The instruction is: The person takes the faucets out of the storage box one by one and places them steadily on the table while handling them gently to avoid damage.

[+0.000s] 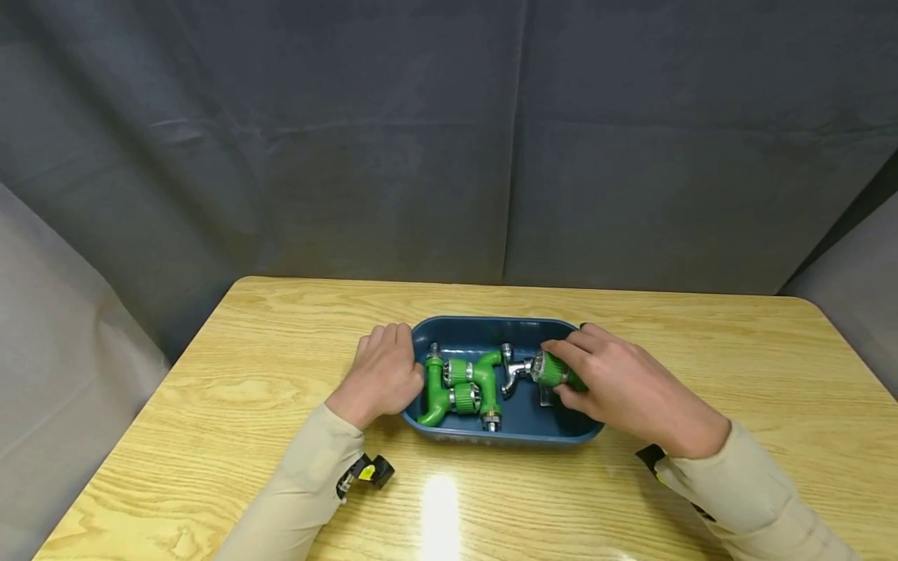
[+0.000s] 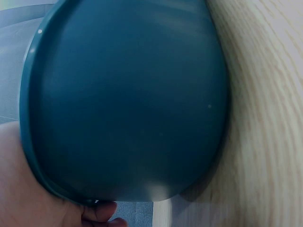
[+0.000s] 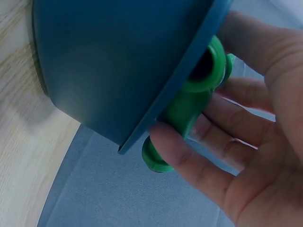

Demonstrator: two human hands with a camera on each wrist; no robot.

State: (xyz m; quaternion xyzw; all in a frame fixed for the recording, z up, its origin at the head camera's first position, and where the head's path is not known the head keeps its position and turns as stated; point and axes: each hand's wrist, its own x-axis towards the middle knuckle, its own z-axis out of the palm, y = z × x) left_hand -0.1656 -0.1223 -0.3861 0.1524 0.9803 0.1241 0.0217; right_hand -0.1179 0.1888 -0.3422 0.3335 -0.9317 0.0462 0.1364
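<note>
A dark blue oval bin stands on the table. My left hand grips its left rim with curled fingers; in the left wrist view the bin's outer wall fills the middle. Two green taps with ribbed knobs and metal ends lie interlocked in the bin's left half. My right hand holds another green tap at the right end, partly over the rim. Its ribbed knob points left, against a chrome piece; I cannot tell whether they are joined.
The wood-grain table extends around the bin, ending at a back edge before a dark grey curtain. Both wrists carry small black camera mounts. A lighter cloth hangs at the left.
</note>
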